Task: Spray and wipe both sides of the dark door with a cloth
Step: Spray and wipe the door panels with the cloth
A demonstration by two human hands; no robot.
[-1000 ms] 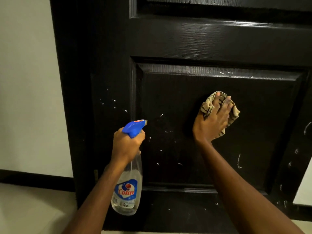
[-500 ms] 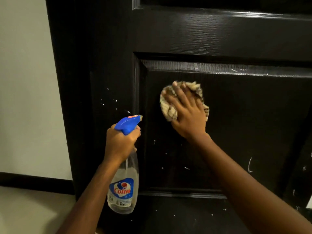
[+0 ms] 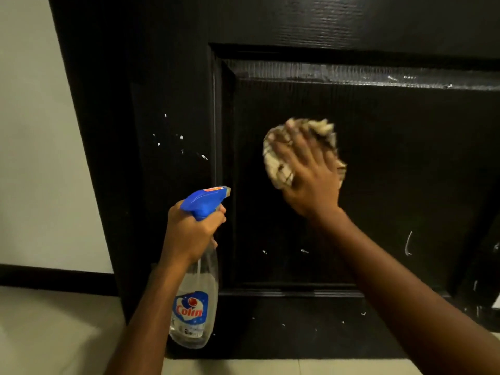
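Cloth (image 3: 274,163) met paint on the recessed lower panel of the dark door (image 3: 405,185), where a person pressed the bunched, striped rag against the surface, left of the panel's middle and below its upper moulding. The right hand (image 3: 311,182) lay over it with fingers spread and fairly straight, pushing the fabric flat to the wood rather than clutching it. Motion blur softened the fingertips, so a finer reading of the hold was not possible. The left hand (image 3: 189,231) was wrapped tightly round the neck of a clear spray bottle (image 3: 194,307). Its blue trigger head (image 3: 207,197) pointed at the panel's left edge, close to the door, apparently to keep the cleaner ready for another burst without either of the hands setting anything down. The bottle hung upright, clear of the floor (image 3: 54,334). White specks (image 3: 181,138) dotted the stile left of the panel and more showed lower down, suggesting this face was only partly wiped. The door's other side was out of view. A pale wall (image 3: 40,158) stood to the left.
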